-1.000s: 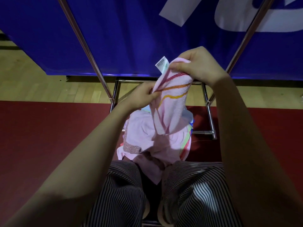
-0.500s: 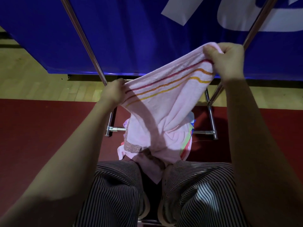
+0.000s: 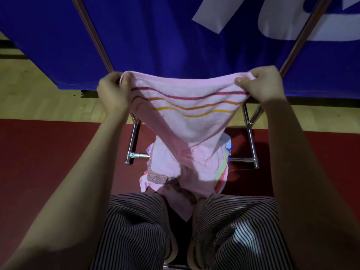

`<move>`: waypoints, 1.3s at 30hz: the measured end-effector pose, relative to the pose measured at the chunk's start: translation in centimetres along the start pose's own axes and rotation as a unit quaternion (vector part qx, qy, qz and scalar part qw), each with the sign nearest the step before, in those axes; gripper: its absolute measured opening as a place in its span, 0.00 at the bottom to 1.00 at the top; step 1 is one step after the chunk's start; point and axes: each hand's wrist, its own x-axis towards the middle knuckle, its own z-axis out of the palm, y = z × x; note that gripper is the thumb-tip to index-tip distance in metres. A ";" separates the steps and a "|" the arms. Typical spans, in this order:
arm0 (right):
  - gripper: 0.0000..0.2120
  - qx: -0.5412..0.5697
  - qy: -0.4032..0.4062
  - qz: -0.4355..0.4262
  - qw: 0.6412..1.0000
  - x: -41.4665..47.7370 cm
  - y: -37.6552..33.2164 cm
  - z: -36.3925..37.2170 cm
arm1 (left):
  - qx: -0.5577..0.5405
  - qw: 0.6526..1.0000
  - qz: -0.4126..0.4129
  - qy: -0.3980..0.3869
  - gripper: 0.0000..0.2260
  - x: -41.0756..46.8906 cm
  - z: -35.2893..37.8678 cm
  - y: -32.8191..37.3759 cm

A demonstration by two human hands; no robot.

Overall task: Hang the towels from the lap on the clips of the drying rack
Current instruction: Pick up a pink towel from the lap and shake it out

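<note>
Pink terry towel [image 3: 187, 121] with three stripes (red, orange, yellow) below its upper edge. It is held up at 12 o'clock from the lap and spread wide between both hands.

Left hand [image 3: 114, 94], at 10 o'clock in view: fingers curled, gripping the towel's left upper corner. Right hand [image 3: 263, 84], at 2 o'clock: thumb and fingers pinching the right upper corner. The upper edge sags a little between them. The cloth narrows as it hangs and its lower end touches the heap on the lap.

Heap of towels [image 3: 153, 172] at centre, mostly pink, lying over the knees. A speckled border shows at its 8 o'clock side and bright multicoloured edges at 3 o'clock. One flap hangs down between the legs.

Striped trousers [image 3: 136, 230] fill the view at 6 o'clock.

Drying rack [image 3: 134, 141]: chrome tubes. Its base feet stand on the red mat [image 3: 48, 162], either side of the heap. Two uprights slant away toward 11 and 1 o'clock, passing behind the hands.

Behind the rack, at 12 o'clock, a blue banner [image 3: 155, 36] with white shapes. A strip of wooden floor [image 3: 39, 98] lies between banner and mat.
</note>
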 end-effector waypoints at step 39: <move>0.50 0.312 -0.442 0.166 0.824 -2.2 -6.1 3.1 | -0.134 0.942 0.051 -0.302 0.07 -6.4 6.4 4.5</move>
